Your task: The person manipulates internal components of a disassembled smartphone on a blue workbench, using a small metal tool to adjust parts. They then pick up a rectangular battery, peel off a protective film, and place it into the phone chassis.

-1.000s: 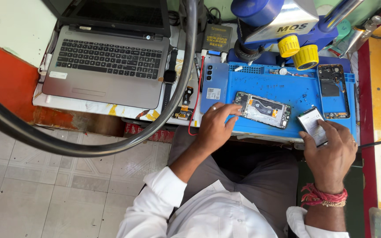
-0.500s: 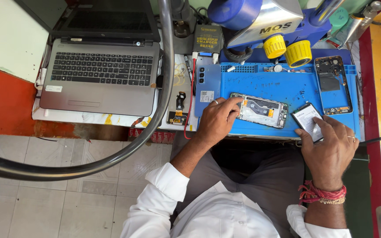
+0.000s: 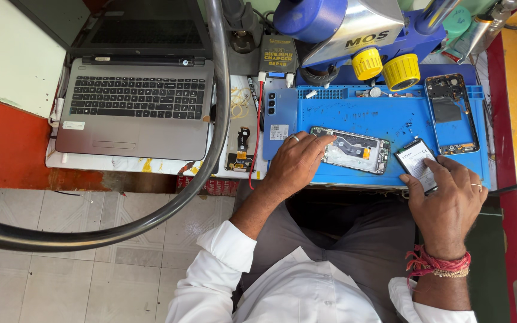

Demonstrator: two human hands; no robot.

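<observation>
the left hand [image 3: 294, 164] lies flat on the blue mat [image 3: 354, 113], fingers spread and loosely extended, their tips pressing on the near end of the opened phone [image 3: 351, 149]; it grips nothing, it seems only to pin the phone so it cannot slide on the mat. the phone lies with its back off and its inner parts facing up, at a slight angle, in the middle of the mat and close to the desk's front edge, within easy reach of both hands. the right hand [image 3: 447, 197] is partly closed around a small dark battery [image 3: 417, 162], thumb on one long side and fingers on top and over the other, holding it low over the mat's front edge, just right of the phone; whether the battery rests on the mat or is lifted clear i cannot tell. further right on the mat lies a bare phone frame [image 3: 452, 113], set aside and well apart from the hands, probably to keep the middle free. a microscope [image 3: 354, 30] with two yellow knobs [image 3: 384, 67] stands at the back of the mat, over the working area. left of the mat a small part on a flex cable [image 3: 243, 146] lies on the white desk [image 3: 151, 162], and a grey laptop [image 3: 136, 107] sits open beyond it. a thick black hose [image 3: 207, 167] curves across the view, nearer the camera.
</observation>
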